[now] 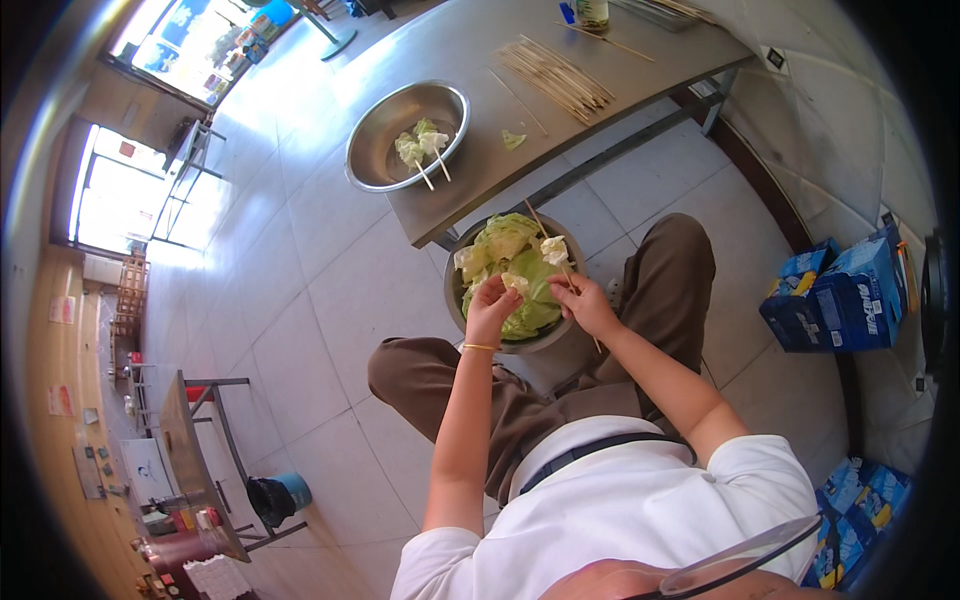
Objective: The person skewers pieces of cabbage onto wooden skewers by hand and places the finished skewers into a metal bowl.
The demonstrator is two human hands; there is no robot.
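Observation:
Over a metal basin [454, 300] of cabbage leaves [531, 281], my left hand [495, 300] pinches a small pale piece of leaf [515, 283]. My right hand [585, 304] grips a thin wooden skewer [536, 217], which carries a folded pale leaf piece [555, 251] part way along it. On the corner of the metal table stands a steel bowl [367, 150]; in it lie skewers with bunched leaves [420, 142], their ends over the rim. Many bare wooden skewers [555, 79] are spread on the table, and a leaf scrap [513, 139] lies near its edge.
The metal table [465, 196] stands ahead, with a jar [592, 13] at its far end. Blue cartons [844, 300] stand by the tiled wall at right. A blue bin with a black bag [279, 499] is at lower left, beside another table [184, 450].

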